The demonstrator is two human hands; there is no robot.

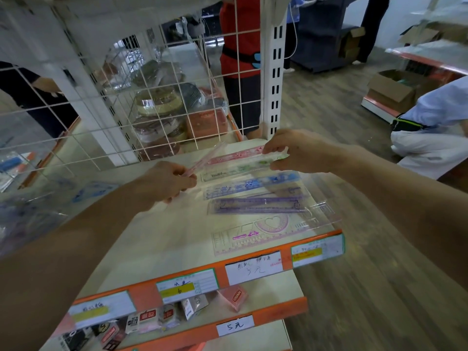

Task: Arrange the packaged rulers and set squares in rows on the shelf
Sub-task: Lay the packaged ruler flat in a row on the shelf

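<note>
Cream shelf board with an orange price strip along the front edge, white wire grid standing behind. Laid across the board in rows, back to front: pink ruler, green ruler, blue ruler, purple ruler, then a clear stencil ruler (heart cut-out in its protractor) nearest the strip. Hands apart. Right hand curled round the right end of the green ruler's wrapper. Left hand pinching the near end of a slim pink pack, slanted up toward the grid.
</note>
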